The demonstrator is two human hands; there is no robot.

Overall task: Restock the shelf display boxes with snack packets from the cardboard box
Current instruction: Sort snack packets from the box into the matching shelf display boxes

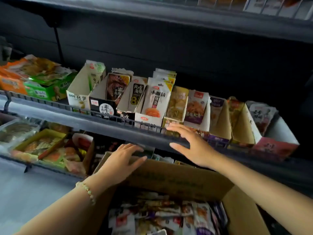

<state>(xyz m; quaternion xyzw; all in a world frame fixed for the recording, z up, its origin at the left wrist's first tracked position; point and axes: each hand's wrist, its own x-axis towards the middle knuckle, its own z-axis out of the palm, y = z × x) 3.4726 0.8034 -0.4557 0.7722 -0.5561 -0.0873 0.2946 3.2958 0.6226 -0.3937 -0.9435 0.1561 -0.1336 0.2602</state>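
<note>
A brown cardboard box (179, 180) stands open at the bottom centre, filled with several snack packets (162, 216). My left hand (122, 161), with a bead bracelet on the wrist, rests on the box's far flap, fingers curled over its edge. My right hand (193, 145) hovers with straight spread fingers at the front rail of the middle shelf, below a row of display boxes (152, 102). That hand holds nothing. Several display boxes hold upright packets; the tan ones at the right (221, 122) look nearly empty.
A wire rail (101, 114) runs along the middle shelf's front. Orange and green packs (33, 82) lie stacked at the shelf's left. The lower shelf holds trays of mixed snacks (40, 146). A dark upper shelf (169, 16) overhangs everything.
</note>
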